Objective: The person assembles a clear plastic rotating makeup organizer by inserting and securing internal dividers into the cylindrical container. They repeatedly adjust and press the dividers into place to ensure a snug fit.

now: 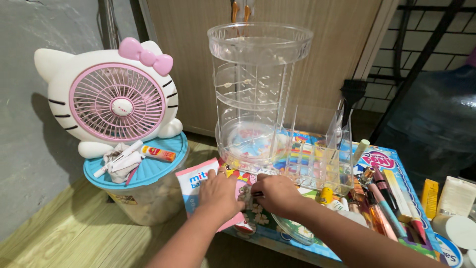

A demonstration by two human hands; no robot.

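My left hand (219,194) lies flat, fingers together, on a pink and white packet (194,182) at the front edge of a small colourful table (396,166). My right hand (275,192) rests beside it on the table, its fingers curled around something small and dark that I cannot make out. Right behind both hands stands a tall clear tiered organizer (255,94), with nothing on its shelves. A clear compartment tray (325,159) sits to its right.
A white cat-shaped fan with pink grille (116,101) stands on a tub with blue lid (144,171) at left, beside a small tube and tissue. Several pens and cosmetic tubes (384,201) lie at right. A large water bottle (436,124) is behind.
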